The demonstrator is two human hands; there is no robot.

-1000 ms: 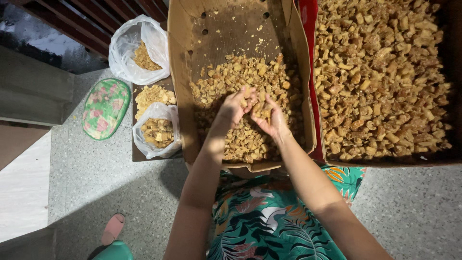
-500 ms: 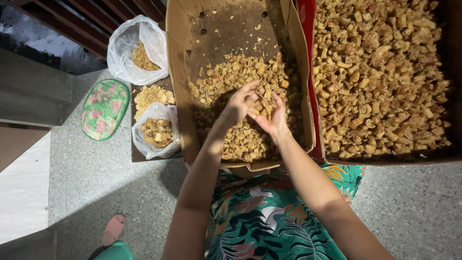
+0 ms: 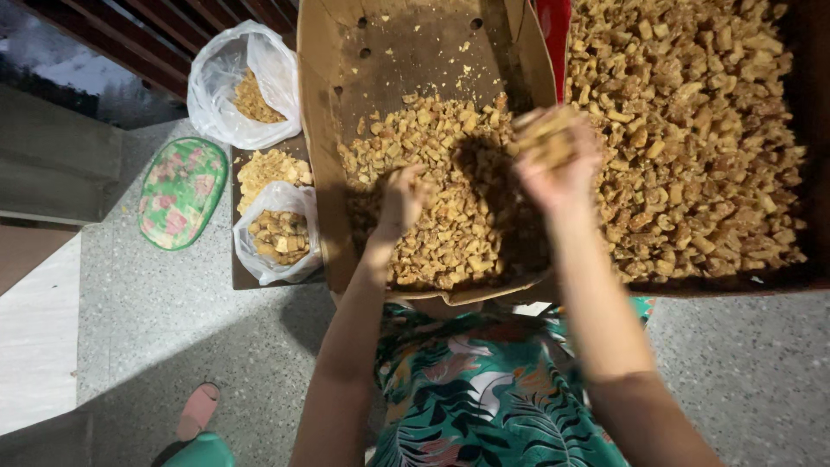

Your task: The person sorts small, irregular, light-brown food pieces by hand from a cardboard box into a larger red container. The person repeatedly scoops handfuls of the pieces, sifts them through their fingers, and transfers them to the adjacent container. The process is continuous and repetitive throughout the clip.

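A worn cardboard box holds rough, golden-brown chunks heaped toward its near edge. The right hand, blurred, cups a lumpy handful above them; the left hand, fingers loosely curled, rests in the heap.

Tan chunks, small and blocky, heaped in the near half of a tilted cardboard box; far half nearly bare, just crumbs. One blurred handful is raised above the pile, by the right wall.

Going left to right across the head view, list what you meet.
Flowered oval lid → plastic bags of golden chunks → cardboard box → left hand → right hand → big tray of chunks.
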